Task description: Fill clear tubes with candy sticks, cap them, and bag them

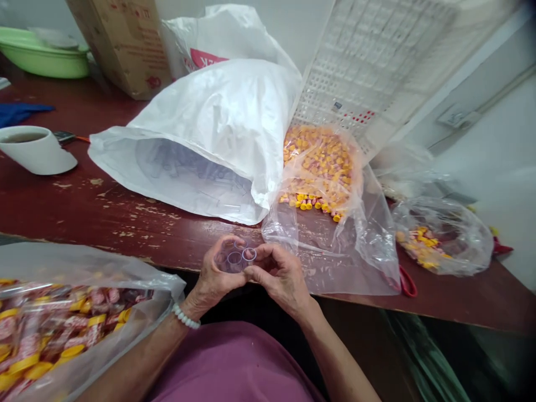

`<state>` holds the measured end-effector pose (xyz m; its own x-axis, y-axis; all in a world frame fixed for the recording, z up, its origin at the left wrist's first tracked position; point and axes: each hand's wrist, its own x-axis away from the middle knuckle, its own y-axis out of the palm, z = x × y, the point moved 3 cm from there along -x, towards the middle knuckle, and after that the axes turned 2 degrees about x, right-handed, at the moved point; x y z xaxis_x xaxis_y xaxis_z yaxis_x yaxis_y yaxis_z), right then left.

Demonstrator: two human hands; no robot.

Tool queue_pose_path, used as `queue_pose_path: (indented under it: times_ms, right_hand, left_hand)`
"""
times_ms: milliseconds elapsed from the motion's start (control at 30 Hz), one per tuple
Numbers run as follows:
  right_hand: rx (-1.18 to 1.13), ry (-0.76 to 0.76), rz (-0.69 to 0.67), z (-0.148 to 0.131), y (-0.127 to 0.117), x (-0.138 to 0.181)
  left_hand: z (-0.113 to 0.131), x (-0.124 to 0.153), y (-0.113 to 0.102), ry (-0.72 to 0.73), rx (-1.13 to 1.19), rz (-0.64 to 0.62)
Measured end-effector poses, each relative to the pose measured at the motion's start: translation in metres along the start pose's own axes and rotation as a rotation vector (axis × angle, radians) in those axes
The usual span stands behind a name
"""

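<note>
Gathering or adjusting a small cluster of clear tubes (234,258) appeared to be the step in hand, judged from the posture alone. The tubes were held between the two hands near the front edge of the worn red table (138,220), with round rims turned up toward the head camera. Left hand (205,283): fingers curled around the cluster, thumb across the near side, so clamped on the tubes. Right hand (283,279): thumb and forefinger bent close together beside the rightmost rim; could not tell whether they pinched it or merely touched. Beyond the hands, a white sack (234,117) lay with its mouth toward the person, more clear tubes visible inside. To its right, a transparent bag (355,273) held many small yellow-topped pieces (318,162); at lower left, an open bag (138,254) contained yellow-capped tubes (29,340). The next move, in my judgement, called for a light, steady left grip, keeping the rims level while the right fingertips dealt with one tube.
</note>
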<state>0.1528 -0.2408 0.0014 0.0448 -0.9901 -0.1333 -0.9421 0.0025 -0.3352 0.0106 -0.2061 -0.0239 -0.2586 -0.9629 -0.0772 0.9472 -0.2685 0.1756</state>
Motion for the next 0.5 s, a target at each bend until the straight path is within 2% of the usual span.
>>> queue_pose_path:
  times_ms: [100,167,233,333,500]
  right_hand:
    - [0.102,-0.025,-0.013,-0.005,-0.010,-0.004]
    - [0.174,-0.024,0.046,-0.002,-0.029,-0.011]
    - [0.329,0.007,0.165,0.013,-0.058,-0.026]
    - [0.686,0.090,0.340,0.052,-0.114,-0.056]
    - [0.937,0.183,0.491,0.108,-0.192,-0.104]
  left_hand:
    - [-0.003,-0.004,-0.002,0.010,-0.089,0.027]
    - [-0.008,-0.009,-0.003,0.010,-0.134,0.056]
    - [-0.016,-0.014,-0.004,0.012,-0.143,0.105]
    - [-0.029,-0.020,-0.003,0.008,-0.134,0.154]
    - [-0.041,-0.022,0.004,-0.005,-0.175,0.093]
